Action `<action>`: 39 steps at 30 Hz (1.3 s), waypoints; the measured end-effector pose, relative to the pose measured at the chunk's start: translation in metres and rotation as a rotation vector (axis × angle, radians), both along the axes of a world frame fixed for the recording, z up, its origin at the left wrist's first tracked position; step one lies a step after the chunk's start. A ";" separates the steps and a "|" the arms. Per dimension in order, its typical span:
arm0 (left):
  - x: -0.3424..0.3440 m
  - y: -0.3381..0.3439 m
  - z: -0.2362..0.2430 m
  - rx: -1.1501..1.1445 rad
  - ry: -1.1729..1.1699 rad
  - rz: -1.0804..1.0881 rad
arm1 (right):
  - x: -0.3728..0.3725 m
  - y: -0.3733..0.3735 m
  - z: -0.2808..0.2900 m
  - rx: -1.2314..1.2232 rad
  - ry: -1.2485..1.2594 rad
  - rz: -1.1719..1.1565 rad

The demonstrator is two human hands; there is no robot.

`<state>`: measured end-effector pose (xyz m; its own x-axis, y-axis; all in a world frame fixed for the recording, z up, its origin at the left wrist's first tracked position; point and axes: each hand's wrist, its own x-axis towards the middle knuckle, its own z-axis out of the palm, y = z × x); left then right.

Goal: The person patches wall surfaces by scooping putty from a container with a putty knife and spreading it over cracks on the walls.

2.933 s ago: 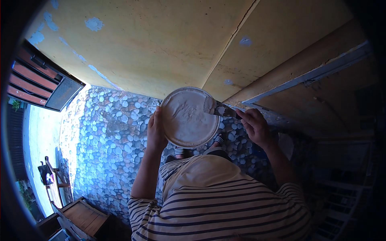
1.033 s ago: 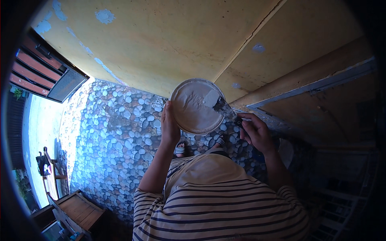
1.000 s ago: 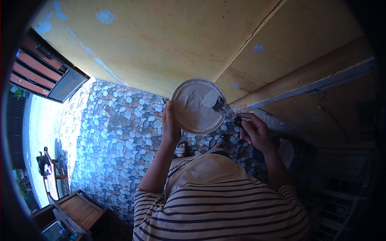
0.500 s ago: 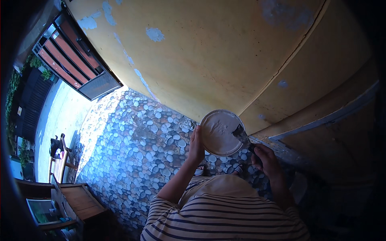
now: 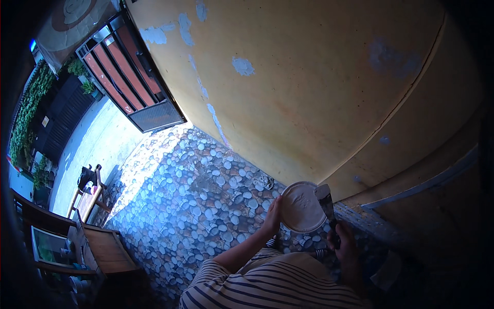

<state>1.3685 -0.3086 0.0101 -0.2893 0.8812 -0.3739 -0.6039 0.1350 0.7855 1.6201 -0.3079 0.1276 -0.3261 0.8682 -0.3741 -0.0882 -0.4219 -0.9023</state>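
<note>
My left hand (image 5: 273, 213) is closed on the left side of a round tub (image 5: 300, 210) filled with pale, putty-like paste, its surface ridged. In my right hand (image 5: 344, 242) is a putty knife (image 5: 326, 205), gripped by its dark handle. The blade points away from me, at the tub's right rim, and its tip carries some pale paste. Whether the blade touches the rim I cannot tell. Just beyond the tub rises a yellowish wall (image 5: 298, 103) with pale patches, among them a roundish patch (image 5: 243, 66).
A black metal gate with reddish panels (image 5: 128, 77) stands ajar at the far left. Pebble-patterned flooring (image 5: 185, 206) spreads to my left. Beyond it are a wooden bench (image 5: 88, 201) with a dark item on it and a wooden cabinet (image 5: 109, 250). A ledge (image 5: 422, 181) runs along the wall at right.
My view has swung left, so the scene sits farther right and lower. The putty knife has moved from over the paste to the tub's right rim, its blade now pointing upward in the picture.
</note>
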 end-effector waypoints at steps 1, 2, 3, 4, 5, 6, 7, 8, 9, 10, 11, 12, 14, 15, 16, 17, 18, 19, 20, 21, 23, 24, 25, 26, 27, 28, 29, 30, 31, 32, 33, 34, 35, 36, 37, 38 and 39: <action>0.000 -0.001 0.002 -0.010 -0.002 -0.019 | 0.001 -0.006 0.002 -0.002 -0.009 -0.038; 0.000 -0.004 0.004 -0.009 0.009 -0.072 | 0.002 -0.012 0.005 0.000 -0.003 -0.048; 0.001 -0.005 0.005 -0.007 0.015 -0.082 | 0.004 -0.018 0.008 -0.020 -0.020 -0.085; 0.004 -0.004 0.008 -0.005 0.038 -0.124 | 0.007 -0.024 0.011 -0.035 -0.035 -0.130; 0.008 -0.004 0.011 -0.003 0.061 -0.165 | 0.009 -0.031 0.012 -0.028 -0.027 -0.148; 0.013 -0.006 0.014 0.005 0.069 -0.183 | 0.012 -0.037 0.013 -0.017 -0.030 -0.175; 0.021 -0.007 0.026 -0.032 0.108 -0.156 | 0.018 -0.042 0.014 0.000 -0.034 -0.207; 0.029 -0.007 0.035 -0.067 0.148 -0.127 | 0.026 -0.046 0.013 0.013 -0.027 -0.231; 0.037 -0.007 0.041 -0.052 0.154 -0.149 | 0.036 -0.050 0.009 0.024 -0.022 -0.230; 0.044 -0.010 0.045 -0.029 0.123 -0.171 | 0.045 -0.054 0.006 0.031 -0.016 -0.218; 0.052 -0.013 0.048 -0.007 0.092 -0.191 | 0.054 -0.060 0.005 0.040 -0.011 -0.228; 0.060 -0.013 0.042 0.002 0.098 -0.200 | 0.064 -0.065 0.004 0.035 -0.006 -0.253; 0.076 -0.013 0.032 0.127 0.105 -0.289 | 0.080 -0.076 0.008 0.039 0.003 -0.276; 0.086 -0.017 0.027 0.135 0.109 -0.291 | 0.088 -0.085 0.014 0.022 -0.021 -0.312; 0.098 -0.018 0.033 0.130 0.131 -0.321 | 0.097 -0.091 0.020 0.013 -0.039 -0.352; 0.111 -0.020 0.038 0.126 0.152 -0.350 | 0.109 -0.098 0.022 0.029 -0.029 -0.359; 0.124 -0.021 0.026 0.146 0.087 -0.362 | 0.122 -0.106 0.020 0.034 -0.027 -0.364; 0.135 -0.024 0.026 0.161 0.097 -0.377 | 0.134 -0.115 0.019 0.037 -0.022 -0.378; 0.146 -0.025 0.026 0.156 0.071 -0.383 | 0.142 -0.120 0.018 0.051 -0.012 -0.394; 0.157 -0.027 0.025 0.150 0.044 -0.390 | 0.148 -0.124 0.016 0.054 -0.039 -0.445; 0.173 -0.026 0.011 0.143 0.073 -0.426 | 0.165 -0.137 0.014 0.073 -0.054 -0.523; 0.180 -0.027 0.006 0.136 0.107 -0.446 | 0.174 -0.145 0.011 0.099 -0.073 -0.506; 0.184 -0.028 -0.004 0.130 0.149 -0.458 | 0.182 -0.151 0.008 0.126 -0.085 -0.483; 0.189 -0.027 -0.015 0.177 0.224 -0.501 | 0.195 -0.156 -0.002 0.162 -0.047 -0.432; 0.204 -0.026 0.004 0.204 0.234 -0.529 | 0.207 -0.161 -0.008 0.185 -0.038 -0.464; 0.221 -0.032 0.022 0.190 0.188 -0.557 | 0.217 -0.165 -0.011 0.173 -0.018 -0.487; 0.231 -0.039 0.038 0.168 0.141 -0.571 | 0.224 -0.172 -0.014 0.157 0.001 -0.495; 0.237 -0.037 0.030 0.230 0.096 -0.606 | 0.226 -0.177 -0.019 0.145 0.024 -0.564; 0.247 -0.040 0.030 0.240 0.098 -0.620 | 0.233 -0.184 -0.021 0.154 0.026 -0.578; 0.256 -0.042 0.032 0.209 0.098 -0.626 | 0.239 -0.190 -0.023 0.176 0.032 -0.574; 0.263 -0.043 0.033 0.178 0.098 -0.632 | 0.245 -0.195 -0.023 0.200 0.037 -0.568; 0.271 -0.046 0.039 0.179 0.099 -0.646 | 0.248 -0.200 -0.019 0.200 0.037 -0.582; 0.279 -0.050 0.049 0.233 0.142 -0.694 | 0.249 -0.206 -0.010 0.190 0.039 -0.624; 0.288 -0.054 0.055 0.288 0.185 -0.742 | 0.251 -0.213 -0.004 0.181 0.041 -0.665; 0.293 -0.057 0.052 0.289 0.185 -0.748 | 0.255 -0.220 -0.001 0.182 0.041 -0.671; 0.298 -0.058 0.049 0.268 0.163 -0.768 | 0.258 -0.226 0.002 0.189 0.036 -0.663; 0.303 -0.059 0.046 0.248 0.142 -0.788 | 0.262 -0.233 0.003 0.197 0.031 -0.655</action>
